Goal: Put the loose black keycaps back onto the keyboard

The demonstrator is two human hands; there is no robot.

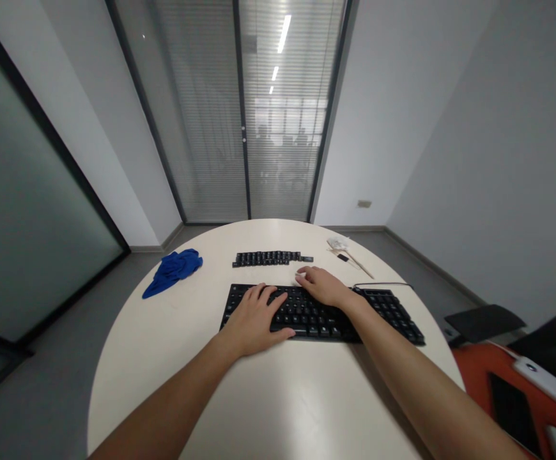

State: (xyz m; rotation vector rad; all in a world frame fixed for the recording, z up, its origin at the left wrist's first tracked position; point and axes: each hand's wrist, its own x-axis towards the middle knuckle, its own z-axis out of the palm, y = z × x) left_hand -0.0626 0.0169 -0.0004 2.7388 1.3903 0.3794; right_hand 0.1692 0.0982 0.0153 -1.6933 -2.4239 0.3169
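Observation:
A black keyboard [301,313] lies on the round table, its right end toward the table's right edge. My left hand [256,319] rests on the keyboard's left part, fingers spread and thumb along the front edge. Above the keyboard's back edge, my right hand [323,284] has its fingers bent together, with a small whitish spot at the fingertips that is too small to name. Behind the keyboard stand rows of loose black keycaps [268,258], with one longer keycap [308,259] at their right end.
A crumpled blue cloth [175,271] lies at the table's left. At the back right are a clear plastic packet [338,244], a thin wooden stick [360,264] and a small black piece [342,257]. Beside the table, an orange seat [479,377] holds a dark phone-like slab [512,406].

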